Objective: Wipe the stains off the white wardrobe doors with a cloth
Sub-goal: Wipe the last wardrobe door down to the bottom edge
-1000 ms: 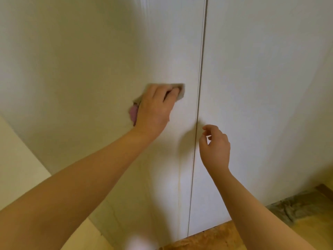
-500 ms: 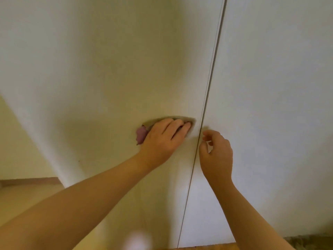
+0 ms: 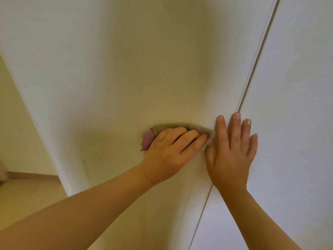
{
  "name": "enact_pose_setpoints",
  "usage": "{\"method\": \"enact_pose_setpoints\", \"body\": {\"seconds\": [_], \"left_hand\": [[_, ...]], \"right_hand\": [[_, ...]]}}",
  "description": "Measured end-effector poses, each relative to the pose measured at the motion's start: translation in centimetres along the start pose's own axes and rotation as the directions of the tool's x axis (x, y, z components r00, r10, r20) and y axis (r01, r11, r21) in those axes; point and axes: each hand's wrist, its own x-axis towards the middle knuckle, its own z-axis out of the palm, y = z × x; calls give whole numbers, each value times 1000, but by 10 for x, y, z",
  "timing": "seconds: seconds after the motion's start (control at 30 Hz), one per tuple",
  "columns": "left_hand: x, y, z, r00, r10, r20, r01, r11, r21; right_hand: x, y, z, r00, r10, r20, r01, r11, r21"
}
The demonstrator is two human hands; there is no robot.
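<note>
Two white wardrobe doors fill the view, the left door [image 3: 144,69] and the right door [image 3: 292,105], split by a narrow seam [image 3: 252,87]. My left hand [image 3: 173,150] presses a cloth [image 3: 148,140] flat against the left door, close to the seam. The cloth shows pink at its left end and grey-beige above my fingers; most of it is hidden under the hand. My right hand [image 3: 232,152] lies flat with fingers spread across the seam, touching the tips of my left fingers. A tiny dark speck [image 3: 83,161] marks the left door lower left.
A cream side wall [image 3: 16,123] runs down the left. Below it a strip of beige floor with a skirting line [image 3: 32,175] shows at the lower left corner of the wardrobe.
My right hand has opened from a curled pinch and now rests flat over the seam. My left hand with the cloth has stayed near the seam. The view has tilted upward and moved closer.
</note>
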Motion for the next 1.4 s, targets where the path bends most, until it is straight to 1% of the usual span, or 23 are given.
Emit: {"method": "enact_pose_setpoints", "body": {"seconds": [0.07,0.17,0.27,0.4,0.47,0.53,0.67,0.73,0.8,0.83,0.93,0.97,1.03,1.07,1.1,1.13,1.17,1.2,1.23,1.27,1.3,1.33,1.4], "left_hand": [[-11,0,3,999,-1,-53,3,999,37],[-17,3,14,989,-34,-147,46,996,79],[-17,7,24,978,-56,-203,75,994,84],[-30,10,30,959,8,-285,21,995,99],[-41,16,29,962,22,-271,0,997,80],[-48,19,30,970,-4,-242,17,999,51],[-65,28,28,978,-56,-201,65,997,39],[-62,30,24,988,-16,-155,26,998,61],[-56,24,19,993,70,-99,-64,996,70],[-55,22,19,992,81,-98,-75,995,60],[-79,37,27,993,13,-120,-11,1000,15],[-93,49,34,993,49,-105,-48,999,14],[-120,62,38,972,237,4,-237,970,53],[-123,58,35,933,348,92,-355,932,69],[-117,47,30,889,437,139,-449,890,74],[-103,34,23,868,474,150,-489,867,95],[-85,23,18,892,435,123,-449,885,124],[-66,14,16,946,321,50,-325,935,143],[-52,13,15,988,151,-33,-146,983,109],[-49,20,16,996,45,-75,-39,996,76],[-59,32,22,996,68,-66,-64,996,59],[-76,47,29,984,180,-13,-179,983,45],[-117,69,31,889,432,153,-443,895,46]], "right_hand": [[0,-2,9,997,11,-81,-8,999,39],[-1,0,19,988,26,-153,-9,994,112],[-16,9,28,988,-17,-152,34,994,106],[-51,20,34,991,-75,-109,81,995,57],[-69,20,34,993,-71,-96,75,996,42],[-79,20,36,997,-65,-52,66,997,34],[-95,18,41,997,-59,-40,61,996,58],[-93,23,38,994,-86,-65,88,996,17],[-89,30,36,988,-122,-93,115,990,-78],[-89,32,38,985,-133,-106,122,987,-106],[-93,28,49,988,-87,-128,79,995,-61],[-94,27,53,988,-72,-138,66,997,-44],[-95,30,57,985,-84,-154,74,995,-69],[-94,33,57,982,-108,-158,93,991,-100],[-93,37,58,978,-134,-158,114,985,-129],[-93,40,58,975,-152,-161,129,981,-146],[-93,41,59,973,-156,-169,131,980,-146],[-92,41,61,972,-146,-184,122,983,-135],[-92,40,62,972,-131,-196,108,987,-120],[-92,38,63,972,-118,-203,98,990,-105],[-92,36,65,973,-113,-201,96,991,-92],[-90,37,63,973,-113,-199,96,991,-92],[-90,37,60,974,-125,-190,111,990,-87]]}}
